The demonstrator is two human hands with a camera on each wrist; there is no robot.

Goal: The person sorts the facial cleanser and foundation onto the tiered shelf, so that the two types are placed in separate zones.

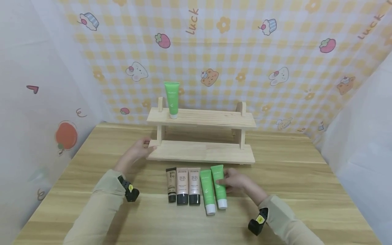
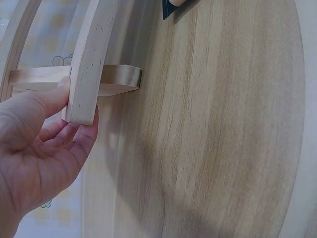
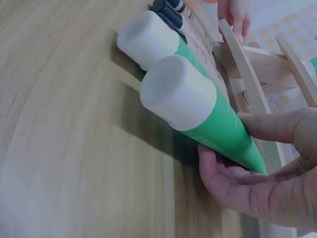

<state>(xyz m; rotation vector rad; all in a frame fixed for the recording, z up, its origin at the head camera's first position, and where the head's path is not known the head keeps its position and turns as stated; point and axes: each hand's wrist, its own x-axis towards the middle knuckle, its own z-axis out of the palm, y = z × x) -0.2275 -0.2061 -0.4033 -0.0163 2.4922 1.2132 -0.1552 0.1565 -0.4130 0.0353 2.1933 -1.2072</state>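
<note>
My left hand [image 1: 141, 149] grips the left end of the lower board of a two-tier wooden shelf [image 2: 90, 64], thumb on top and fingers underneath. The right hand [image 3: 267, 173] pinches a green tube [image 3: 225, 129] with a white cap, thumb on one side and fingers beneath; it is the rightmost tube of the row in the head view. Beside it lies a second green tube [image 1: 207, 190]. A third green tube [image 1: 172, 98] stands cap-down on the left of the upper board. Two pink BB cream tubes [image 1: 182, 185] with black caps lie further left.
At the left end of the row lies a smaller brown tube [image 1: 171, 183] with a black cap. The row sits on the wooden table [image 1: 275, 170] in front of the shelf. A checked, printed cloth [image 1: 196, 51] hangs behind, with white cloth on both sides.
</note>
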